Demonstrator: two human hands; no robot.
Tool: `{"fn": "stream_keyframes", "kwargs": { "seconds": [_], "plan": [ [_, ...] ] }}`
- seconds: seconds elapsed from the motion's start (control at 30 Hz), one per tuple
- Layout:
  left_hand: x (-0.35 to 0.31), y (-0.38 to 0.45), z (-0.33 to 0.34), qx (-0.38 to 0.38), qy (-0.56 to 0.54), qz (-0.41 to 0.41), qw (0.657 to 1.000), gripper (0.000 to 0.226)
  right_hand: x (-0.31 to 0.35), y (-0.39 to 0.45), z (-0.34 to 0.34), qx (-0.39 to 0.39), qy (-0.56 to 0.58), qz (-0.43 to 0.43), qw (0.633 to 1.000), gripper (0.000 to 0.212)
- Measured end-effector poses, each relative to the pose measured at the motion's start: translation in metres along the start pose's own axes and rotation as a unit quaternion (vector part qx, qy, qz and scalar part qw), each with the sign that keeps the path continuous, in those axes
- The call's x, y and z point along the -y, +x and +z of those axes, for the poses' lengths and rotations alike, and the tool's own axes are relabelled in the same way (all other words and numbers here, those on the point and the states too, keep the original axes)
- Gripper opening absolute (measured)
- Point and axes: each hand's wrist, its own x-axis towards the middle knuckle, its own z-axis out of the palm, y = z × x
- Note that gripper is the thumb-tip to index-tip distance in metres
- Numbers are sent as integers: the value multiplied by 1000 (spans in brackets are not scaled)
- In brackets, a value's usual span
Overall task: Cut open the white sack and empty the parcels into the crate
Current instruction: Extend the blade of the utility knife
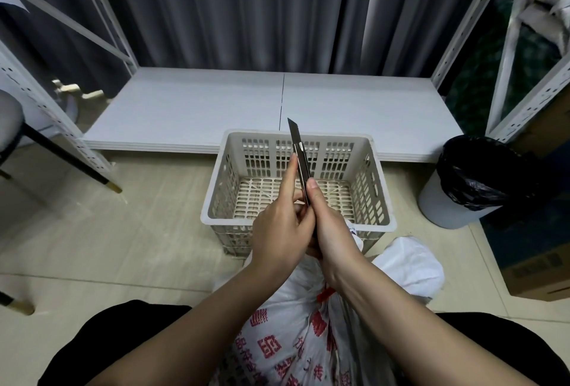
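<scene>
Shelf board [191, 108]: pale, flat and rigid, running left to right at the far side, just behind the crate, with dark pleated curtains beyond it.

White sack [296, 342]: thin woven-looking plastic with red printing, standing near, between the person's knees and just this side of the crate. It looks soft, crinkly and slippery, bulging as if filled; weight is a guess, likely moderate. The neck appears bunched and bound with a red tie [324, 294], the firmest place to hold while cutting; the loose skin below would probably yield under a blade.

Crate [216, 207]: beige moulded plastic, stiff, rectangular, with slotted walls and a grid floor; nothing lies in it. It sits on the tiled floor, centre, touching or almost touching the sack.

Bin [456, 200]: grey round tub lined with a glossy black bag, on the right, well apart from the crate.

Left hand [277, 225]: wrapped around the lower handle of the knife, forefinger stretched up along its side.

Right hand [333, 228]: clasped on the same handle, thumb pressing its upper face, probably the slider.

Utility knife [298, 157]: slim, hard metal body, dark snap-off blade pushed out and pointing up and away, above the crate. Sharp; not yet touching the sack.
</scene>
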Motion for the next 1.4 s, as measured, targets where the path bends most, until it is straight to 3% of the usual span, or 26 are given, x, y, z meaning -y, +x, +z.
{"fn": "stream_keyframes", "kwargs": {
  "seconds": [0.1, 0.2, 0.27, 0.43, 0.67, 0.77, 0.87, 1.07, 1.27, 1.4],
  "plan": [
    [1, 3, 0, -2, -30, -24, 999, 76, 4, -1, -3, 20, 12, 29, 999, 58],
    [8, 13, -4, 64, -131, -89, 985, 78, 10, 1, -11, 61, 35, 51, 996, 63],
    [11, 16, -7, 106, -208, -92, 968, 80, 12, 3, -14, 73, 36, 21, 996, 57],
    [13, 19, -12, 143, -239, -81, 957, 76, 12, 3, -11, 95, 25, -52, 994, 42],
    [9, 17, -15, 175, -160, -82, 968, 67, 11, 13, -10, 85, 135, 35, 987, 28],
    [9, 17, -15, 182, -175, -101, 962, 71, 8, 13, -10, 69, 120, 13, 990, 29],
    [8, 15, -12, 182, -129, -79, 972, 80, 5, 11, -8, 45, 71, -34, 996, 28],
    [9, 12, -10, 186, -84, -65, 977, 86, 3, 11, -5, 19, 51, -49, 997, 31],
    [12, 8, -9, 188, -75, -45, 978, 73, 3, 8, -6, 13, 60, -59, 996, 31],
    [12, 6, -7, 156, -127, -68, 977, 47, 0, 7, -5, 21, 43, -48, 998, 30]
  ]
}}
